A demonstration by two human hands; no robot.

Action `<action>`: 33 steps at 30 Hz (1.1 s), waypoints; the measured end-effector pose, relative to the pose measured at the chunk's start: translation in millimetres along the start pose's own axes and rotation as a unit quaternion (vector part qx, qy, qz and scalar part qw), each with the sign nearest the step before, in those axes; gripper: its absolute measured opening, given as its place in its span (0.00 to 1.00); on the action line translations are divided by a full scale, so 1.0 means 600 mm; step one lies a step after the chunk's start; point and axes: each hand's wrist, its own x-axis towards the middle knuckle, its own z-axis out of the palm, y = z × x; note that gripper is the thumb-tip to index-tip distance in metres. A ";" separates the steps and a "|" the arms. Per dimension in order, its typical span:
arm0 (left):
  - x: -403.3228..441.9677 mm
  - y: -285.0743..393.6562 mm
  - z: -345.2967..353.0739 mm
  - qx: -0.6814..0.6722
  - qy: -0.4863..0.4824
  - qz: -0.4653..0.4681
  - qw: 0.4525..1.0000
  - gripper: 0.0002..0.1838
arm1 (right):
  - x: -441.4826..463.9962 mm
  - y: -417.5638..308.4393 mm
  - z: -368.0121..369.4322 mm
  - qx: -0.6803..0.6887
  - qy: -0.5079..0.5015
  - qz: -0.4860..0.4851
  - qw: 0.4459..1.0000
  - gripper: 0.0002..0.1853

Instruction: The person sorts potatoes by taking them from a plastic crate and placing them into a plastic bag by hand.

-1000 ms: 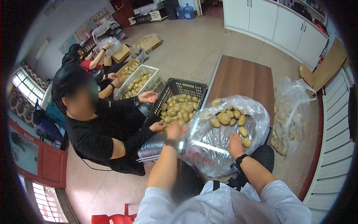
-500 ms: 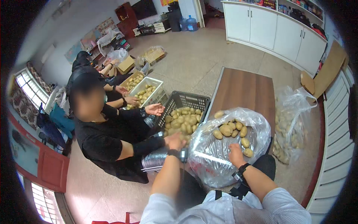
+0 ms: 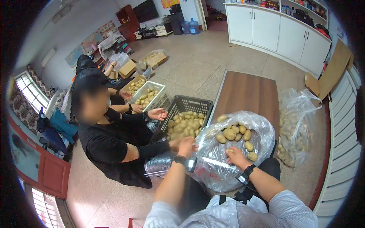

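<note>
My left hand is beside the rim of a clear plastic bag, near the dark crate. Its fingers are apart and loosely bent, and I see nothing in them. Over the bag's opening, my right hand is closed, with a small pale yellow bit, which looks like a potato, showing at its fingertips. Several potatoes rest in the bag's far side, just beyond this hand. More potatoes fill the crate; those at its near end look blurred.
A person in black sits to my left, hands by the crate. Beyond stand a white crate and a cardboard box of potatoes, with other people alongside. A brown table is ahead; a filled plastic bag stands right.
My left hand has moved slightly right and up, away from the crate's near end. My right hand has shifted a little left, and a yellow bit now shows at its fingertips.
</note>
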 end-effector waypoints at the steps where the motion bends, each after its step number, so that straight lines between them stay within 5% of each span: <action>1: -0.016 0.007 0.020 0.026 -0.016 -0.012 0.999 0.17 | 0.003 -0.002 0.004 0.000 0.000 0.000 1.000 0.16; 5: -0.027 0.002 0.043 0.120 -0.149 -0.026 0.981 0.22 | 0.019 -0.025 0.032 -0.072 -0.058 -0.015 0.996 0.17; 10: -0.053 0.018 0.092 0.115 -0.134 -0.107 0.978 0.22 | 0.003 -0.087 0.078 -0.091 -0.118 -0.096 0.984 0.16; 12: -0.042 0.008 0.094 0.052 -0.271 -0.134 0.952 0.19 | -0.003 -0.110 0.088 -0.116 -0.115 -0.110 0.980 0.16; 20: -0.034 0.001 0.095 0.075 -0.241 -0.123 0.960 0.13 | 0.010 -0.077 0.067 -0.176 -0.055 -0.189 0.964 0.13; 23: -0.033 0.009 0.087 0.048 -0.203 -0.098 0.973 0.12 | 0.015 -0.054 0.029 -0.237 0.037 -0.271 0.932 0.14; 25: -0.027 0.006 0.078 0.027 -0.183 -0.083 0.979 0.12 | 0.016 -0.048 -0.003 -0.397 0.128 -0.315 0.853 0.17; 27: -0.013 0.000 0.067 0.090 -0.146 0.014 0.985 0.13 | 0.016 -0.041 -0.035 -0.448 0.168 -0.288 0.830 0.17; 29: 0.014 -0.021 0.038 0.236 -0.180 0.204 0.933 0.13 | 0.016 -0.034 -0.060 -0.497 0.207 -0.256 0.803 0.18; 33: 0.016 -0.013 0.026 -0.041 -0.063 0.083 0.994 0.16 | 0.018 -0.022 -0.079 -0.545 0.294 -0.216 0.755 0.13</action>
